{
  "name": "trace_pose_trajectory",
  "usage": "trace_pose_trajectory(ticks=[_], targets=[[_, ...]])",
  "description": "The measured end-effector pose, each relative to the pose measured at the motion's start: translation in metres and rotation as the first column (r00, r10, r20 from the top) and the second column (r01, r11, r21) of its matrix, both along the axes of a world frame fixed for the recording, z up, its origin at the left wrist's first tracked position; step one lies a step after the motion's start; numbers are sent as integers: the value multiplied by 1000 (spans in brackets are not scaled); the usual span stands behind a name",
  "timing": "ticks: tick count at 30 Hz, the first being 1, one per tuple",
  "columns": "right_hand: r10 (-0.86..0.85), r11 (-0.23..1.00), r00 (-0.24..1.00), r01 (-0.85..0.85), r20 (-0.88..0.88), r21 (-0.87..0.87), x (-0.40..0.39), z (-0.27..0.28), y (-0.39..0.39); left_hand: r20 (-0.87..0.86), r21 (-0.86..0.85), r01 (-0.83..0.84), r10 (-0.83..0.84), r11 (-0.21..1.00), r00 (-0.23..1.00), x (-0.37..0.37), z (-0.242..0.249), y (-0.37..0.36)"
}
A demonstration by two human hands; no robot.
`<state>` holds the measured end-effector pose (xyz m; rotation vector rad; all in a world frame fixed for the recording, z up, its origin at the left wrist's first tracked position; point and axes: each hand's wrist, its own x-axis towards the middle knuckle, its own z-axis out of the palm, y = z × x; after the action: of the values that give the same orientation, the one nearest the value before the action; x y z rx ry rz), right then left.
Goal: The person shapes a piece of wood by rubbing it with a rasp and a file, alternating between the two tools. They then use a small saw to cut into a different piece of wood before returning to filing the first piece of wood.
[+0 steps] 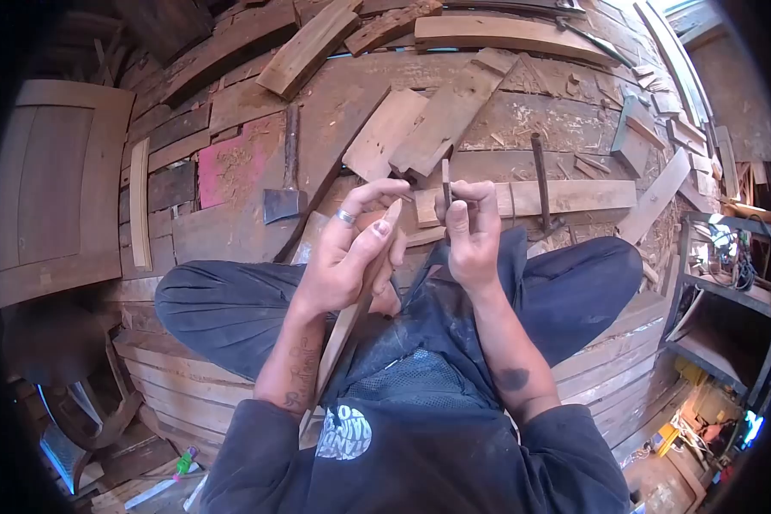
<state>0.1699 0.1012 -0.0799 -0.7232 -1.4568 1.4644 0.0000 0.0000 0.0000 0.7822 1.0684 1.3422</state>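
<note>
My left hand point(343, 257) is closed around a long, narrow wooden strip point(337, 344). The strip's tapered end points up past my thumb, and its lower part runs back along my forearm. In my right hand point(473, 236), pinched between thumb and fingers, is a thin flat piece point(445, 182), pale at the top and dark lower down. It is seen nearly edge-on, so I cannot make out its kind. The two hands are apart, above my crossed legs, and the piece does not touch the strip.
An axe point(284, 204) lies on the plank floor to the left, and a hammer point(540, 176) to the right across a board point(574, 196). Wooden beams point(310, 47), boards point(454, 116) and shavings lie ahead. A panelled door point(60, 188) is at left, a metal rack point(728, 295) at right.
</note>
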Motion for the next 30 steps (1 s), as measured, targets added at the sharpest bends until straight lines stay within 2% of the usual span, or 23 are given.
trace_pose_trajectory(ticks=[2, 5, 8, 11, 14, 17, 20, 23, 26, 30], targets=[[6, 1000, 1000, -6, 2, 6, -1, 1, -2, 30, 7, -24, 23, 1000, 999, 1, 0, 0], [24, 1000, 1000, -24, -3, -9, 1, 10, 0, 75, 52, 32, -35, 998, 997, -1, -8, 1], [85, 996, 995, -83, -57, 33, -3, 8, 2, 157, 6, 21, -21, 1000, 987, 4, 1, 3], [74, 988, 991, -88, -112, -126, -5, -1, -3, 149, -42, 33, -27, 999, 989, 5, -9, 4], [122, 987, 983, -135, -136, -87, -6, 2, -4, 141, -43, -24, 29, 999, 990, 9, -4, 4], [99, 993, 984, -108, -150, -49, -15, 15, -9, 26, -128, -75, 79, 989, 997, 12, -5, 7], [65, 980, 998, -59, -24, 190, -16, -18, -7, -67, -96, -24, 17, 995, 998, 10, -8, 7], [32, 995, 998, -37, 55, 88, -17, -5, -8, -56, -150, -63, 55, 987, 997, 9, -11, 7], [52, 990, 994, -39, -98, 134, -25, 4, -5, -165, -94, -17, 1, 995, 986, 15, -11, 6], [-28, 976, 1000, 28, -2, 216, -25, -7, -11, -95, -156, -99, 85, 983, 992, 11, -5, 6]])
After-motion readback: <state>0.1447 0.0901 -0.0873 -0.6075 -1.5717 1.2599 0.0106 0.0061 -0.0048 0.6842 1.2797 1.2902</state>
